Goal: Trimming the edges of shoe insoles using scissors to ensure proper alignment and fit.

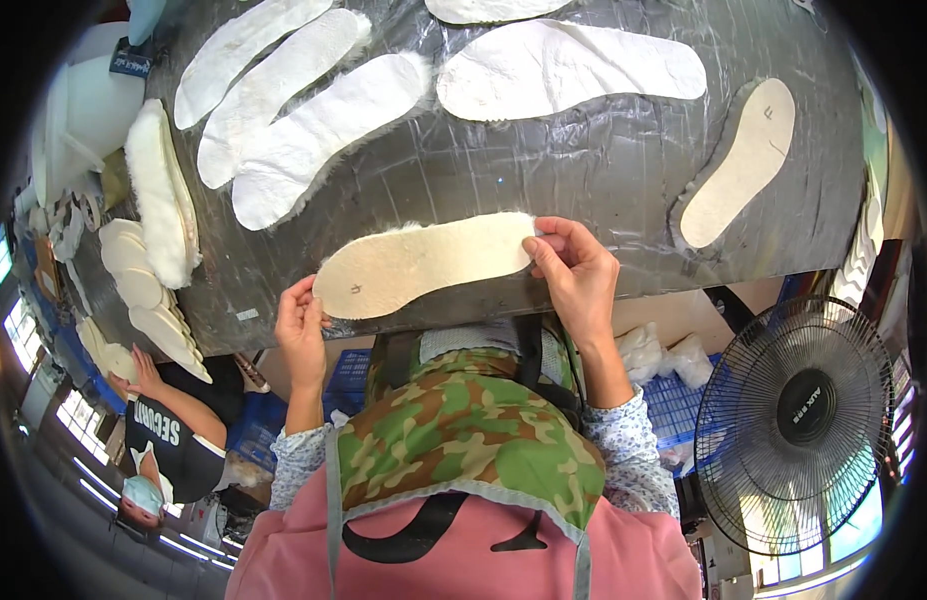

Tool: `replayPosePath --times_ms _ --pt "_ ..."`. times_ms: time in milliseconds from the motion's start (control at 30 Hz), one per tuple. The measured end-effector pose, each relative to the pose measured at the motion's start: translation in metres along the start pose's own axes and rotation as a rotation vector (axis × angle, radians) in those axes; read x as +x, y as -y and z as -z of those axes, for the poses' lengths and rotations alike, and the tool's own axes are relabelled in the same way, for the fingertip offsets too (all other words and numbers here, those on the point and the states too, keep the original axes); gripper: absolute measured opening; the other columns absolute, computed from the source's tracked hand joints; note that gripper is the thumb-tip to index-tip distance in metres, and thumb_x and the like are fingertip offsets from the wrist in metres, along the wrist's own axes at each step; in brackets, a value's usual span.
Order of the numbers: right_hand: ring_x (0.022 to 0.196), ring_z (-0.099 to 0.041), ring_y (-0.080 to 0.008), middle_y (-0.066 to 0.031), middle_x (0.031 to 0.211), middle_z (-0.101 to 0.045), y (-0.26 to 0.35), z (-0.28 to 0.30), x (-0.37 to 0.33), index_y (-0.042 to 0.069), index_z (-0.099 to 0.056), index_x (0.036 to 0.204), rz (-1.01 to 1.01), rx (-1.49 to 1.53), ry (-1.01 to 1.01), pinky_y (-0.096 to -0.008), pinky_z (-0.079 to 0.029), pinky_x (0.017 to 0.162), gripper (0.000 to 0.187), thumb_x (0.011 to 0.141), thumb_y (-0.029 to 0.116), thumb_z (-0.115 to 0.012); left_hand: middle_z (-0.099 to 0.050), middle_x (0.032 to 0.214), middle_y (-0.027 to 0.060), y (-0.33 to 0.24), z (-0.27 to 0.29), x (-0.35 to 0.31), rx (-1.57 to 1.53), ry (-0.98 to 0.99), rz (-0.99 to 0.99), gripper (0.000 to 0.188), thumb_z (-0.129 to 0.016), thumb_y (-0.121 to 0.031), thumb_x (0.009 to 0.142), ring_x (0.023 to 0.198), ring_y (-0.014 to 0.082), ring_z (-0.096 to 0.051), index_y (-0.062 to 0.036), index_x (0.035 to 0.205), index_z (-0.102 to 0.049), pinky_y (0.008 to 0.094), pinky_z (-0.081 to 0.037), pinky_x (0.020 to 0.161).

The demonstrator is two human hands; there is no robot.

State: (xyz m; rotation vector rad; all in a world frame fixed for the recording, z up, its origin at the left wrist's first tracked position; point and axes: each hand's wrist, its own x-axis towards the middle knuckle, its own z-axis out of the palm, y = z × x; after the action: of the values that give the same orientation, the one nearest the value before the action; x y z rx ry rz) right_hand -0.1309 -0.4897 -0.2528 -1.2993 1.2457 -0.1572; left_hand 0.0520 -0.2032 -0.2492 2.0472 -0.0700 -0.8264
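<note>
Between my two hands lies a cream insole with a little white fleece showing along its far edge. My left hand pinches its left end, where a small pen mark shows. At the opposite end, my right hand grips it between thumb and bent fingers. The insole is level, just over the near edge of the dark table. Beyond it rest several white fleece-edged insole pieces, among them a wide one and a slanted one. To the right, another cream insole sits alone with its marked face up.
The dark plastic-covered table ends just before my body. At its left are a fluffy white insole stack and a fanned row of cream insoles. A co-worker is at far left. A black fan stands right, near blue crates.
</note>
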Motion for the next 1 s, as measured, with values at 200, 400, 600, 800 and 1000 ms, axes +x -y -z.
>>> replayPosePath --times_ms 200,400,600,800,1000 --pt "0.064 -0.066 -0.0104 -0.0083 0.074 -0.071 -0.001 -0.001 -0.001 0.0 -0.071 0.1 0.011 -0.024 -0.032 -0.0244 -0.053 0.062 0.021 0.082 0.01 -0.073 -0.054 0.11 0.0097 -0.025 -0.012 -0.005 0.422 -0.086 -0.176 0.035 -0.051 0.001 0.091 0.096 0.0147 -0.053 -0.0002 0.126 -0.052 0.0286 -0.045 0.083" --pt "0.065 -0.066 -0.0103 -0.0083 0.073 -0.071 -0.007 -0.002 -0.002 0.0 -0.072 0.099 0.029 0.007 -0.034 -0.0244 -0.053 0.063 0.021 0.082 0.011 -0.074 -0.027 0.153 0.0183 -0.076 -0.082 -0.007 0.792 0.253 -0.784 0.076 -0.068 -0.018 0.077 0.143 0.0401 -0.02 -0.0097 0.146 -0.036 0.058 -0.005 0.115" --pt "0.062 -0.063 -0.0078 -0.0071 0.077 -0.07 0.003 0.003 -0.002 0.0 -0.072 0.103 0.055 0.001 0.011 -0.0228 -0.05 0.057 0.017 0.09 0.008 -0.066 -0.032 0.153 0.0089 -0.05 -0.12 0.005 0.881 0.348 -0.845 0.073 -0.069 -0.011 0.078 0.141 0.0294 -0.029 -0.0242 0.144 -0.043 0.0545 -0.012 0.114" --pt "0.058 -0.06 -0.0066 -0.0023 0.075 -0.067 -0.013 0.012 0.003 0.001 -0.068 0.104 -0.048 0.386 -0.013 -0.0203 -0.047 0.052 0.016 0.095 0.011 -0.06 -0.03 0.153 0.0144 -0.048 -0.131 0.003 0.82 0.355 -0.87 0.065 -0.062 -0.008 0.081 0.14 0.0347 -0.029 -0.0204 0.142 -0.045 0.056 -0.011 0.114" --pt "0.052 -0.054 -0.0051 0.0008 0.069 -0.061 -0.007 0.026 0.001 0.0 -0.065 0.096 -0.033 0.33 -0.051 -0.0213 -0.043 0.048 0.013 0.094 0.012 -0.06 -0.03 0.152 0.0141 -0.049 -0.13 0.002 0.814 0.336 -0.854 0.073 -0.067 -0.006 0.076 0.14 0.0329 -0.029 -0.0214 0.143 -0.044 0.0549 -0.012 0.114"
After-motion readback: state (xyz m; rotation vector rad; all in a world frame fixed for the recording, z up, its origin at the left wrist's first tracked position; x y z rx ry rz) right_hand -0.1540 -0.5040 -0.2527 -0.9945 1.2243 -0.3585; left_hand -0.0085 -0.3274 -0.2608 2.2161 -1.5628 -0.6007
